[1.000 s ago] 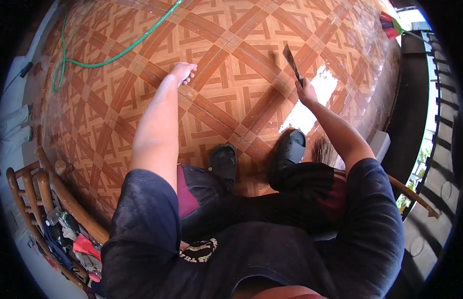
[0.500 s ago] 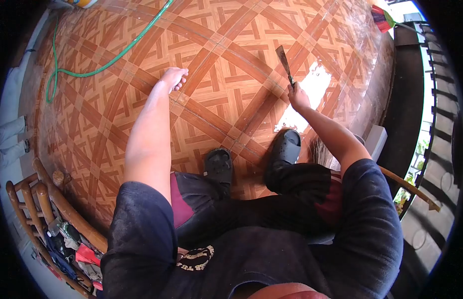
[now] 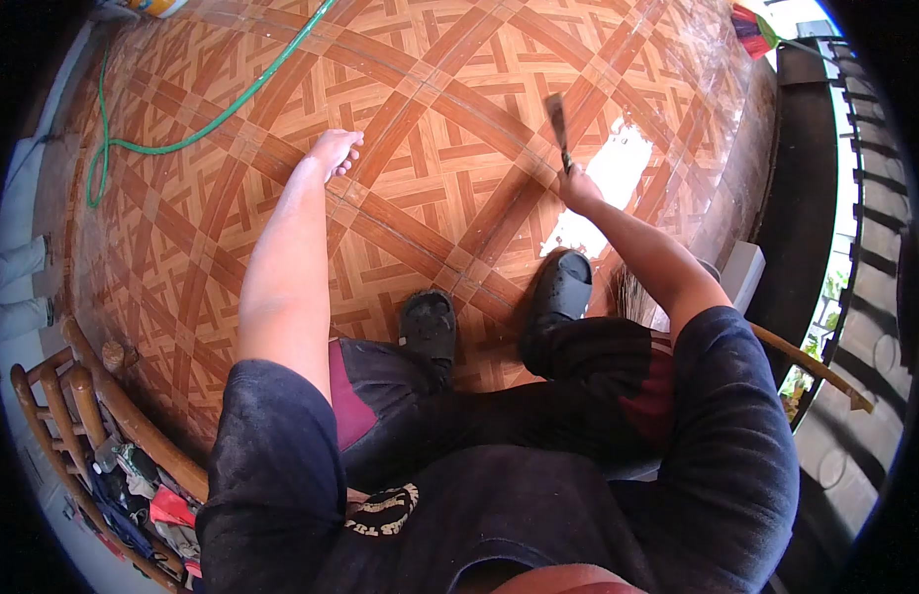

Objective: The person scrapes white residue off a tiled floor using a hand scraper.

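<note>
My right hand (image 3: 578, 188) is closed around the handle of a scraper (image 3: 557, 121), whose dark blade widens toward its end and points away from me. The scraper shows over the brown patterned floor tiles (image 3: 430, 178), left of a bright white patch (image 3: 616, 178) with ragged edges. My left hand (image 3: 336, 154) is held out over the tiles with its fingers loosely curled and a little apart; nothing shows in it. My feet, in dark clogs (image 3: 428, 325), are on the tiles below the hands.
A green hose (image 3: 222, 121) curves across the floor at upper left. A wooden rack (image 3: 83, 396) with cloths stands at lower left. Broom-like bristles (image 3: 632, 297) are by my right foot, and a colourful broom head (image 3: 748, 32) is at upper right. A dark ledge (image 3: 801, 188) runs along the right.
The scraper and right hand have shifted slightly left, and the blade is now more upright in the view and blurred. The left hand keeps nearly the same pose; the whole view has shifted slightly.
</note>
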Motion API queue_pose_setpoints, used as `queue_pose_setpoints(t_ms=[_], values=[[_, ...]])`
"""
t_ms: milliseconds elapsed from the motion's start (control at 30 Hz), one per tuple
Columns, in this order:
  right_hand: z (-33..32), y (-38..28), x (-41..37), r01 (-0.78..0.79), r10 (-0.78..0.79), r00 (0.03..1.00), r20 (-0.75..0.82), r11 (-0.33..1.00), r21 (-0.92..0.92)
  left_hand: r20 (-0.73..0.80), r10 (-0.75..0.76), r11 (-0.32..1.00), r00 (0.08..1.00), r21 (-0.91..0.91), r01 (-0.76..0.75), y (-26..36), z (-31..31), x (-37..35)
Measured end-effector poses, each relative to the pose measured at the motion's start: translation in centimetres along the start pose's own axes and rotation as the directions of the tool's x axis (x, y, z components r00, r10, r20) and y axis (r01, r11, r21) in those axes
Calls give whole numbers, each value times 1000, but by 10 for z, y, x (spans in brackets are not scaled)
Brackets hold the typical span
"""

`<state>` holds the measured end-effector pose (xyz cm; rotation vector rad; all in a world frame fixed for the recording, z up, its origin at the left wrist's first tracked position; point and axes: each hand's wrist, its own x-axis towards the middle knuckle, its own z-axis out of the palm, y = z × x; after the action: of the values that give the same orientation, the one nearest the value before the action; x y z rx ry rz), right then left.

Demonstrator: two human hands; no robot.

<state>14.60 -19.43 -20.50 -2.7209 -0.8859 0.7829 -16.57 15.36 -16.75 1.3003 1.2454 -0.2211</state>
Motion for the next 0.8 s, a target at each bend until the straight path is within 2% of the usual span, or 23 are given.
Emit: queue_pose_setpoints(t_ms=[100, 200, 300, 400, 500, 600, 667, 700, 767, 800], values=[[2, 1, -4, 55, -55, 998, 0, 998, -42, 4, 11, 1000, 1000, 2, -11, -1, -1, 1], [1, -2, -6, 20, -20, 999, -32, 1000, -3, 10, 25, 1000, 1000, -13, -25, -5, -4, 0], [-5, -7, -7, 40, -36, 998, 48, 996, -83, -6, 15, 1000, 1000, -7, -15, -4, -2, 0], [-2, -8, -3, -17, 17, 1000, -7, 999, -34, 0, 11, 1000, 1000, -8, -11, -1, -3, -1], [13, 8, 3, 25, -16, 998, 67, 992, -128, -2, 6, 1000, 1000, -8, -6, -2, -1, -1], [13, 1, -3, -9, 12, 1000, 27, 994, -106, 2, 9, 1000, 1000, 6, -9, -1, -3, -1], [3, -5, -8, -18, 17, 999, -47, 1000, -21, -3, 9, 1000, 1000, -7, -9, -1, -4, 0], [1, -8, -10, -17, 16, 999, -44, 1000, -21, -5, 6, 1000, 1000, -7, -6, -3, -4, -1], [-7, -14, -10, 40, -25, 987, -156, 995, 96, 1, 11, 1000, 1000, 0, -11, -3, -3, 0], [-7, -17, -10, 32, -22, 988, -156, 998, 62, -1, 16, 1000, 1000, -2, -16, -2, -3, 0]])
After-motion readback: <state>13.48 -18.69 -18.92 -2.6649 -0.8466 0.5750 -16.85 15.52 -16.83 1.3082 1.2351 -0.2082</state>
